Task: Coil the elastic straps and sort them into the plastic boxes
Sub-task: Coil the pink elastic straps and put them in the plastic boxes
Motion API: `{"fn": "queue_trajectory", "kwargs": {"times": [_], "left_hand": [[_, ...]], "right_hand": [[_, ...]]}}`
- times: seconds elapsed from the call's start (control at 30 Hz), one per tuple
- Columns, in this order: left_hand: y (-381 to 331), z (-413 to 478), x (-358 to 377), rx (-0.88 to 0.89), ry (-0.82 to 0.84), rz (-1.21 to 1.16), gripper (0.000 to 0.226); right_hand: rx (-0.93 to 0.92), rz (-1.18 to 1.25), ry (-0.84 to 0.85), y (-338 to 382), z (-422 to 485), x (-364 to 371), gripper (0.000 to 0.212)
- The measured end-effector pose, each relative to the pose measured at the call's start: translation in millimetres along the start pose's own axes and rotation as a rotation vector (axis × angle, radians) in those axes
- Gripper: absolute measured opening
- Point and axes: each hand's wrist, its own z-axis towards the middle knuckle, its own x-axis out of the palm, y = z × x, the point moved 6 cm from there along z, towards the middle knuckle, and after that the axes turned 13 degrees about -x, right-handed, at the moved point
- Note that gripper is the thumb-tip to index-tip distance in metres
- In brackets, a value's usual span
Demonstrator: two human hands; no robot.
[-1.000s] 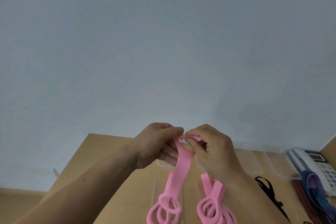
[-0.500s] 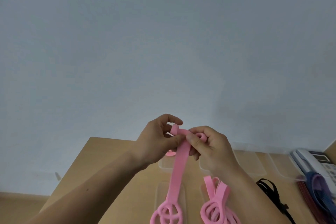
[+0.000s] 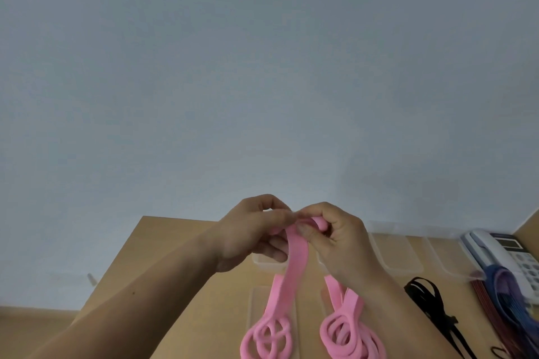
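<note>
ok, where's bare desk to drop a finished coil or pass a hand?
Free: the left part of the wooden desk, between its left edge and the left hand. Crowded: centre, with the pink strap, its loops and the clear boxes; right side, with the black strap, blue straps and phone.

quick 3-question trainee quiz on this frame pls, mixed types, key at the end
1. True or false: the left hand and the right hand both grip the top end of the pink strap.
2. Which lies on the table just right of the right forearm? A) black strap B) green strap C) scissors
3. Fill in: the device at the far right, partly under the blue straps, is a desk ____.

Key: 1 true; 2 A; 3 phone
</note>
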Motion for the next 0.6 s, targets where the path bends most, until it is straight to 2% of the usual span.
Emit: {"fn": "queue_trajectory", "kwargs": {"times": [0.13, 0.23, 0.4, 0.53, 0.6], "left_hand": [[3.5, 0.3, 1.9, 0.012, -0.025, -0.089, 0.016], [4.1, 0.2, 2.7, 0.055, -0.06, -0.116, 0.015], [-2.9, -2.3, -1.9, 0.208, -0.158, 0.015, 0.017], [-2.5, -4.8, -1.4, 0.251, -0.223, 0.161, 0.021], [-0.1, -4.3, -3.4, 0.207, -0.215, 0.076, 0.028]], "right_hand": [[-0.002, 0.055, 0.006, 2.1, -2.3, -2.1, 0.028], [0.086, 0.186, -0.014, -2.5, -6.7, -2.5, 0.028], [0.246, 0.422, 0.014, -8.4, -10.9, -0.7, 0.033], [0.219, 0.324, 0.006, -8.5, -7.1, -2.3, 0.006], [0.188, 0.305, 0.003, -7.0, -6.0, -1.7, 0.01]]}}
